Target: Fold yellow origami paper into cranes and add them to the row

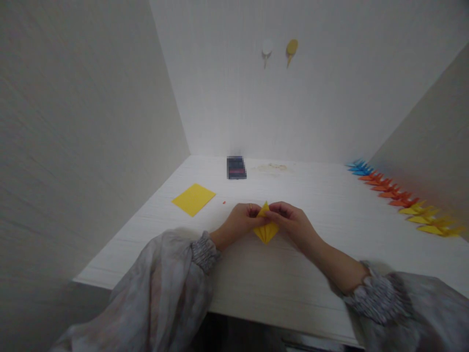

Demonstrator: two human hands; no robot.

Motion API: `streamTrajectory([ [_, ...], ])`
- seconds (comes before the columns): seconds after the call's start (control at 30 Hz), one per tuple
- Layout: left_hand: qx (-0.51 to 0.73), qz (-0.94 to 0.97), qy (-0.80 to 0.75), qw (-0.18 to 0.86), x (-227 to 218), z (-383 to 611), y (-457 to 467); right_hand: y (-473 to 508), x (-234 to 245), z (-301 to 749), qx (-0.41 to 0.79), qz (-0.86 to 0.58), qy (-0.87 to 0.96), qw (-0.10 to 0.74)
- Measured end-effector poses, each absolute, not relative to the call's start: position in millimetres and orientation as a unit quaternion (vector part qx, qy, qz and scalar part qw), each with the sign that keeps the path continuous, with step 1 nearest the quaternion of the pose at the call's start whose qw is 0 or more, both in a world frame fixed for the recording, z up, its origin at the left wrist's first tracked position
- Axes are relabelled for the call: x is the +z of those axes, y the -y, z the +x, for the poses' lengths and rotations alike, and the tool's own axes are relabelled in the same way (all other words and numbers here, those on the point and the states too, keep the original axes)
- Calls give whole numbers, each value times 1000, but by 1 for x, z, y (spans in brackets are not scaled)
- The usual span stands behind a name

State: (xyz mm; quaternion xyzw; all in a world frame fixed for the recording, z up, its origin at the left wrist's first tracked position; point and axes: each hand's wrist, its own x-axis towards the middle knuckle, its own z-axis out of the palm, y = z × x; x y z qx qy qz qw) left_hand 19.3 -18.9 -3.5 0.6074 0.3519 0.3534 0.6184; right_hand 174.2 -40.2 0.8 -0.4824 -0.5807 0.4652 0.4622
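Note:
A folded piece of yellow origami paper (266, 233) is held between my two hands over the middle of the white table. It has a diamond shape, one point away from me and one toward me, with crease lines on its near half. My left hand (242, 217) pinches its left side, thumb on top; a ring shows on one finger. From the right, my right hand (293, 221) grips the opposite edge with thumb and fingers. The fingers partly cover the paper's middle.
Left of my hands lies a flat yellow paper sheet (194, 199). A dark, blurred-out object (236, 167) sits near the back wall. Folded paper cranes, blue (361, 167), orange (388, 189) and yellow (430, 218), line the right side. Two hooks (292, 47) are on the wall.

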Motion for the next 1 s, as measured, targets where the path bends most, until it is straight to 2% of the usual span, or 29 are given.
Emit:
streamTrajectory([
  [0.2,458,557,-353,596,3,19,19,39,0,174,490,-478,584,436],
  [0.43,459,571,-353,581,3,20,20,41,3,174,546,-458,575,402],
  [0.8,474,573,-390,542,5,22,22,41,2,170,566,-461,542,416],
  [1.0,481,560,-384,555,4,22,20,43,5,171,583,-445,543,410],
])
